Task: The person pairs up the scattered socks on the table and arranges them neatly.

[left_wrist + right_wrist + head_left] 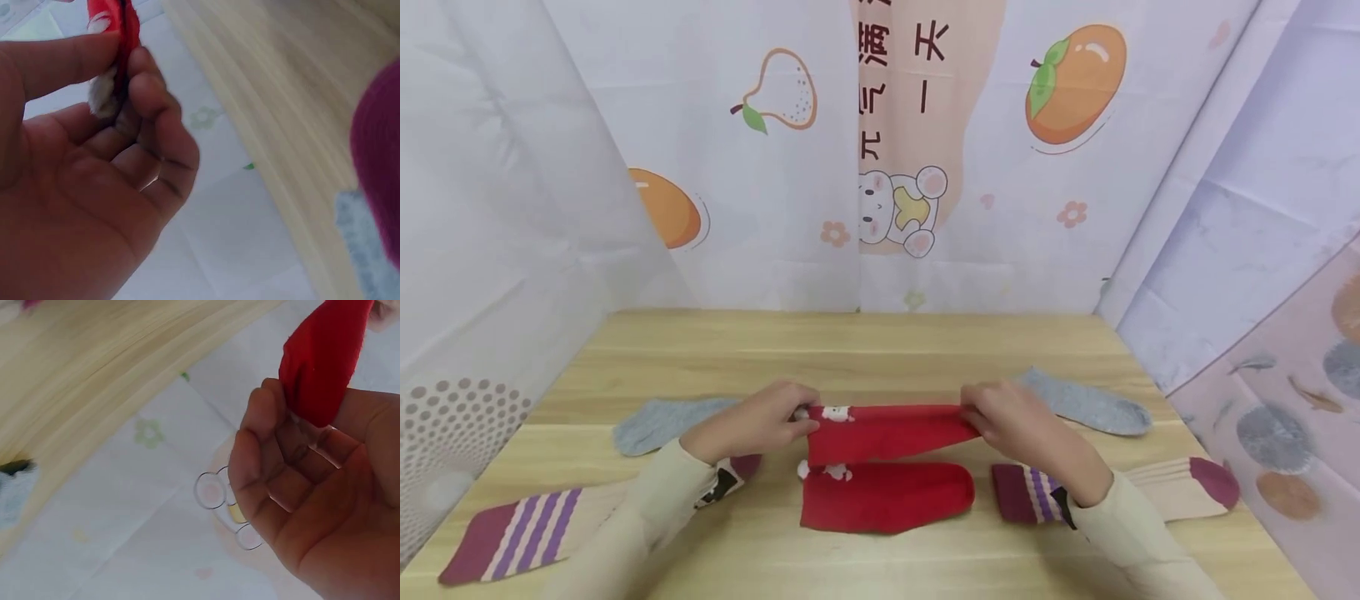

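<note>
Stretched between both hands is a red sock (887, 429) with a white patterned cuff, held above the table. My left hand (772, 421) pinches its cuff end between thumb and fingers; in the left wrist view a fluffy white tuft (103, 94) sticks out below the thumb. The toe end is gripped by my right hand (1011, 421), and the right wrist view shows that red tip (322, 375) between thumb and fingers. A second red sock (887, 500) lies flat on the wood just below the held one, its cuff to the left.
On the wooden table (880, 350), grey socks lie at left (662, 421) and right (1090, 404). Cream socks with purple stripes and maroon ends lie at left (535, 533) and right (1187, 490), partly beneath the forearms. Printed curtains (715, 208) enclose the back and sides.
</note>
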A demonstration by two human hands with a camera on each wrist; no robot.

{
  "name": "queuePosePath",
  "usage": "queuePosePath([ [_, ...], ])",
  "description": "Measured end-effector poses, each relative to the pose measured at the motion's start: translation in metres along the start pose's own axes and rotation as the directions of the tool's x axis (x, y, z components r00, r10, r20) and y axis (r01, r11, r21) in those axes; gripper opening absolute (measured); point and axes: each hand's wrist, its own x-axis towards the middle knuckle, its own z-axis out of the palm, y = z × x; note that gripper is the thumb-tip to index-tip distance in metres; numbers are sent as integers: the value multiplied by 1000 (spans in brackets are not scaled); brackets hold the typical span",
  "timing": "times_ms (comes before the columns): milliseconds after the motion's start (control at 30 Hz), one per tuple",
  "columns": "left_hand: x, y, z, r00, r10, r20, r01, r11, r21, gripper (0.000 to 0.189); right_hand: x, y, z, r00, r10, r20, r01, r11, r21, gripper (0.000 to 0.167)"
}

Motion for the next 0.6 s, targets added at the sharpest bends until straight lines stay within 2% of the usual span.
queuePosePath([
  [200, -8, 9, -4, 998, 15, 55, -21, 995, 102, 14, -3, -14, -5, 996, -38, 79, 38, 999, 8, 30],
  [333, -9, 16, 0, 996, 35, 84, -45, 992, 119, 16, -7, -19, -5, 987, -64, 145, 63, 998, 16, 29],
  [467, -9, 20, 7, 993, -4, 120, -9, 994, 106, 15, -10, -22, -2, 978, -70, 196, 74, 997, -10, 28],
  [600, -13, 23, 11, 985, -75, 157, 54, 990, 133, 13, -9, -26, 2, 967, -86, 241, 83, 996, 25, 28],
])
